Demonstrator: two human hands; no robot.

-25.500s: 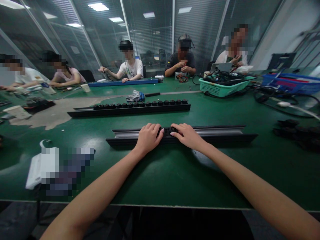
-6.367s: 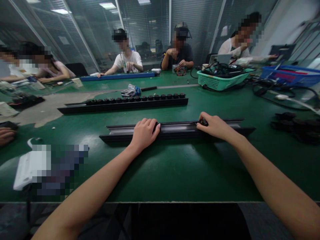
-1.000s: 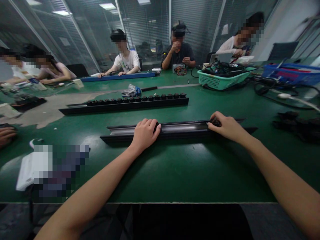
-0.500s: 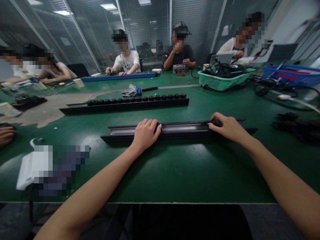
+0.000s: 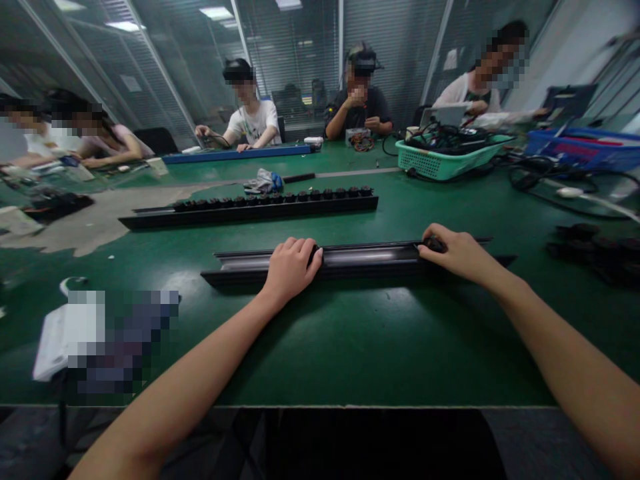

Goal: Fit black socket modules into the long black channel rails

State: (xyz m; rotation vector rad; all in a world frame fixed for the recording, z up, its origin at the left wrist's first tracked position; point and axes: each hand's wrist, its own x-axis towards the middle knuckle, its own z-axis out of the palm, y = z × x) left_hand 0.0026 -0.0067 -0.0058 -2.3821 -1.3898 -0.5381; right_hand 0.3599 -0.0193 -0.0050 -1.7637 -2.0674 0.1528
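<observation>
The left hand [image 5: 293, 268] grips a black block [image 5: 313, 253] midway along the channel [image 5: 370, 257]. The right hand [image 5: 456, 252] pinches a second block [image 5: 436, 245] toward the channel's right end.

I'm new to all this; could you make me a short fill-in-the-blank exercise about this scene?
1. At the nearer rail, the left hand and right hand each hold a small part coloured ____.
2. Not the nearer but the ____ rail bears the long row of parts.
3. Heaped with cables, the basket left of the blue basket is coloured ____.

Missing words: black; farther; green.
</observation>
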